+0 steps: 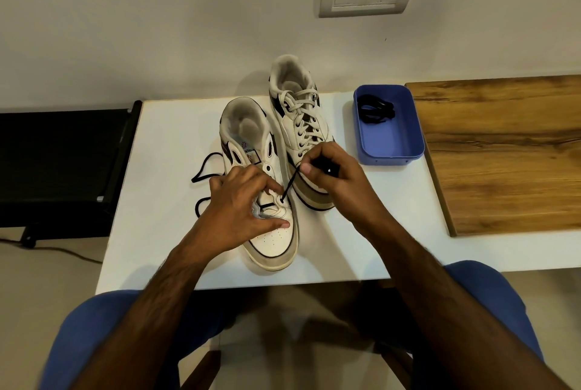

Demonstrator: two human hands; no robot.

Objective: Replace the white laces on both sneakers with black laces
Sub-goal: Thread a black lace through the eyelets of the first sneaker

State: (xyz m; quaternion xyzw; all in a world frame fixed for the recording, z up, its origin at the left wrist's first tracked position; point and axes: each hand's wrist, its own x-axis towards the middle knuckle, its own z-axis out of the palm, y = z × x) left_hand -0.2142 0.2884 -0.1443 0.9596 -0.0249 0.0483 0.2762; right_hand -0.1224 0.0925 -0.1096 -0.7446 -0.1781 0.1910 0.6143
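Hidden areas: the left hand [242,204] covers the lower eyelets and tongue base of the near sneaker [261,188]; the right hand [334,174] covers the toe end of the far sneaker [298,113].
Cut off: the wooden board [509,150] runs out of view at the right edge.
Hard to make out: the far end of the black lace [290,183] disappears inside the right fist.
Writing: a small tongue label on the near sneaker carries a blue mark and text – too blurred to read.
Near sneaker: white, grey-soiled sole and collar, toe toward the person, on the white desk [163,169]; 1 black bar sits across the lowest eyelets, upper eyelets unlaced.
Black lace: rises taut from a lower right eyelet to the right hand; its loose part loops on the desk left of the shoe.
Far sneaker: just beside the near one, fully laced with white laces [306,116].
Left hand: fingers curled, gripping the near sneaker's forefoot, thumb lying on the toe box.
Right hand: thumb and curled fingers pinching the black lace.
Blue tray [390,150]: right of the shoes – holds a bundled spare black lace [375,111].
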